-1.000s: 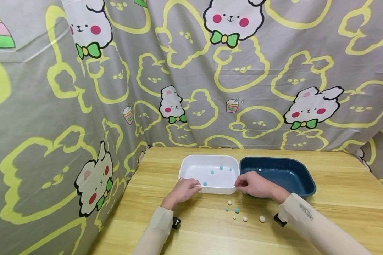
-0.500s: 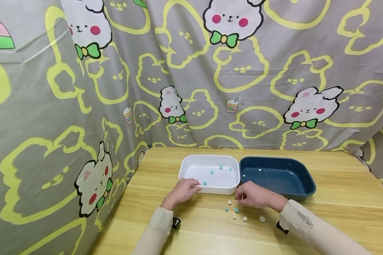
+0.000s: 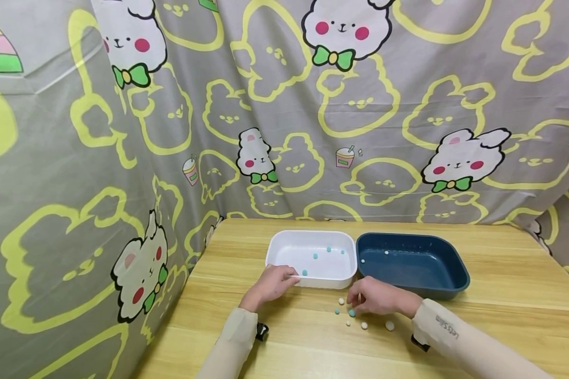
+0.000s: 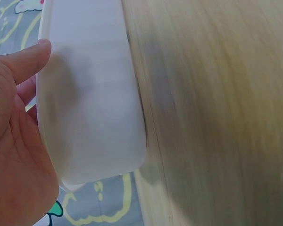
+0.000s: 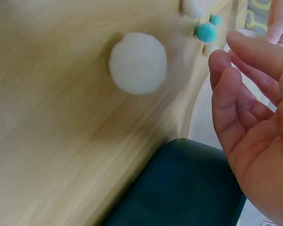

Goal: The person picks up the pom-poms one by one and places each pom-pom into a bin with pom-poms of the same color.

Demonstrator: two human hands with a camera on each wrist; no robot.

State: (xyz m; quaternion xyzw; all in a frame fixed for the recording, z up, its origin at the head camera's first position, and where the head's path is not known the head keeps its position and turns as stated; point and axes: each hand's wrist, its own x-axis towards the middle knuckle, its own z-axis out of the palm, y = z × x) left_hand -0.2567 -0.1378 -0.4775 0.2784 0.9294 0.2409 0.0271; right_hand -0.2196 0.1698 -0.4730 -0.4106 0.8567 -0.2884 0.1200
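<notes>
My left hand (image 3: 272,281) holds the near left rim of a white plastic tub (image 3: 322,283). In the left wrist view its thumb (image 4: 35,55) lies on the tub's outer wall and the other fingers go behind the rim. My right hand (image 3: 378,296) is low over the table, fingertips right at a teal pom-pom (image 3: 352,312). The right wrist view shows its thumb and bent fingers apart, nothing between them. Around that hand lie a smaller teal pom-pom (image 3: 337,311) and several white ones, the largest white pom-pom (image 5: 138,63) nearest the wrist.
A dark blue tub (image 3: 438,288) stands against the white tub's right side, with two small white pom-poms (image 3: 386,252) inside. Several teal pom-poms (image 3: 315,256) lie in the white tub. A patterned curtain (image 3: 284,105) hangs behind and left of the wooden table (image 3: 512,284).
My right hand has moved from the gap between the tubs down toward me, to the loose pom-poms. A white pom-pom now shows at the blue tub's left end. My left hand stays put.
</notes>
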